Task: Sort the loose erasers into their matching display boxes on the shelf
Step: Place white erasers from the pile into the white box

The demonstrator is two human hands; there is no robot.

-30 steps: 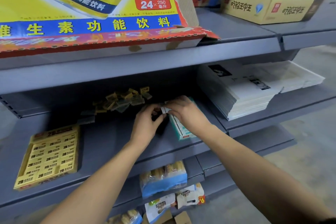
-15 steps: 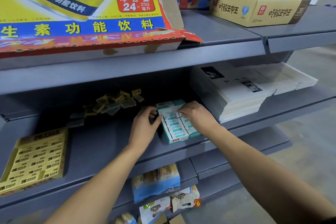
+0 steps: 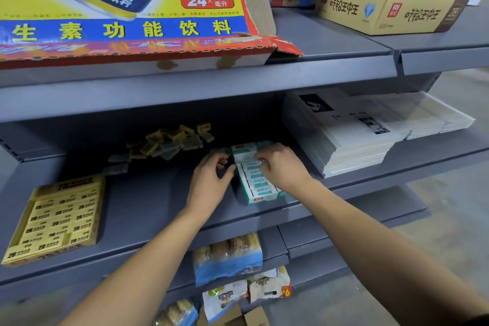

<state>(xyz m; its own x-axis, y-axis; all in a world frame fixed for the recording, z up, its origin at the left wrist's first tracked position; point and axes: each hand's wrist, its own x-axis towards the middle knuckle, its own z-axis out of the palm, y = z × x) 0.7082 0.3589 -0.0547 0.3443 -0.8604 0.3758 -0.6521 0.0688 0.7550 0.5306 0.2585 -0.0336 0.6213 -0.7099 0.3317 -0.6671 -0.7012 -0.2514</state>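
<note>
Two hands at teal display box (image 3: pixel 255 184) on middle shelf (image 3: pixel 148 201). Right hand (image 3: pixel 280 165) lies on box's rows, fingers curled onto teal eraser there. Left hand (image 3: pixel 210 182) touches box's left wall, fingers curled; contents not visible to me. Step, I judge: seating teal eraser. Loose erasers (image 3: pixel 169 144) piled left of box, toward back; yellow display box (image 3: pixel 57 219) far left. Next: reach pile, match colour.

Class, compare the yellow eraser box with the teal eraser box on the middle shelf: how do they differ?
The yellow box lies at the shelf's left end, untouched; the teal box sits mid-shelf between both hands. The yellow box is wider, with several columns of yellow erasers; the teal box looks narrower, with white-and-teal erasers. Both lie open-topped on the same grey shelf.
</note>
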